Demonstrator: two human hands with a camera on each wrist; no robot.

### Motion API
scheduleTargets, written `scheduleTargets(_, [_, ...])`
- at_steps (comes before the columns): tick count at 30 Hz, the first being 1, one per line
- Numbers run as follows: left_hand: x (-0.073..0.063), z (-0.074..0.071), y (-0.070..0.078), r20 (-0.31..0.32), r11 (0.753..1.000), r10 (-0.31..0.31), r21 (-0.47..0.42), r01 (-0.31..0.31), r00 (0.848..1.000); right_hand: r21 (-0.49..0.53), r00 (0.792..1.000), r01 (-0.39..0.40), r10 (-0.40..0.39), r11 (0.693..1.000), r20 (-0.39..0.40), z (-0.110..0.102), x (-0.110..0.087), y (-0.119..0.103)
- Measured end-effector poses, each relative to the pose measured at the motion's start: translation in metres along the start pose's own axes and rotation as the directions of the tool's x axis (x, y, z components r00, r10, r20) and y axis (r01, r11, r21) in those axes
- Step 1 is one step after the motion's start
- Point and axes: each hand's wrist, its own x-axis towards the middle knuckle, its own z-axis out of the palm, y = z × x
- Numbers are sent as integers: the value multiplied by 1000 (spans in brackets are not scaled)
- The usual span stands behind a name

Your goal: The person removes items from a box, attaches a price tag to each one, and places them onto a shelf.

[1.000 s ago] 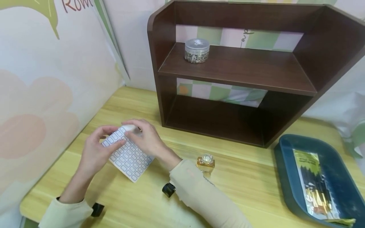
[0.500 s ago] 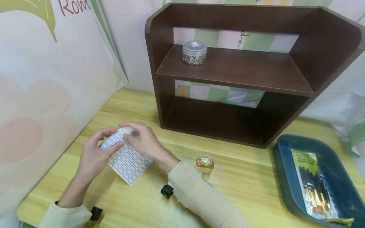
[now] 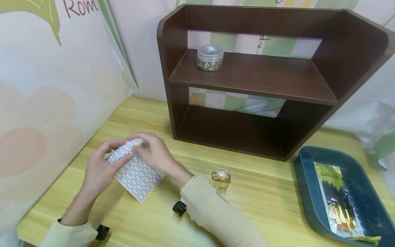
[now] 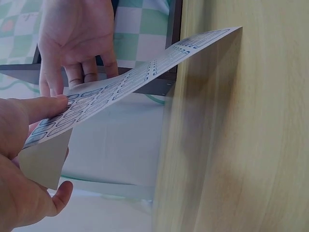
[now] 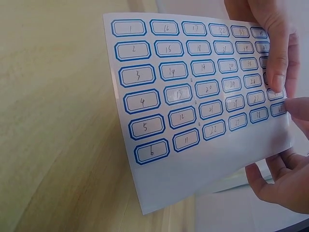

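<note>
A white sheet of blue-framed label stickers (image 3: 137,175) is held up tilted over the table, between both hands. Handwritten numbers fill the labels (image 5: 142,75) in the right wrist view. My left hand (image 3: 100,168) grips the upper left edge, thumb on the printed face and fingers behind. My right hand (image 3: 155,151) pinches the upper right corner, its thumb also on the front. In the left wrist view, a plain flap (image 4: 46,162) of paper hangs under the left thumb. The sheet's lower edge reaches close to the tabletop; I cannot tell whether it touches.
A small amber glass bottle (image 3: 220,178) stands right of the right forearm. Behind is a dark brown two-tier shelf (image 3: 253,73) bearing a clear lidded jar (image 3: 210,58). At right, a blue bin (image 3: 308,206) holds a packet of brushes (image 3: 337,202). A wall borders the left.
The head view has shifted slightly, moving the whole scene in frame. Both hands keep their hold on the sticker sheet, with hardly any visible motion of their own.
</note>
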Motion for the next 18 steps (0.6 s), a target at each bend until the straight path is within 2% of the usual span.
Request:
scheduleTargets(6, [0, 0, 1, 2, 1000, 1, -7, -1, 1000, 24, 1000, -3, 3, 1000, 6, -1, 0, -1])
scheduleTargets(18, [-2, 2, 1, 24, 1000, 10, -9, -10, 1000, 81, 998, -65, 64, 995, 12, -2, -2, -2])
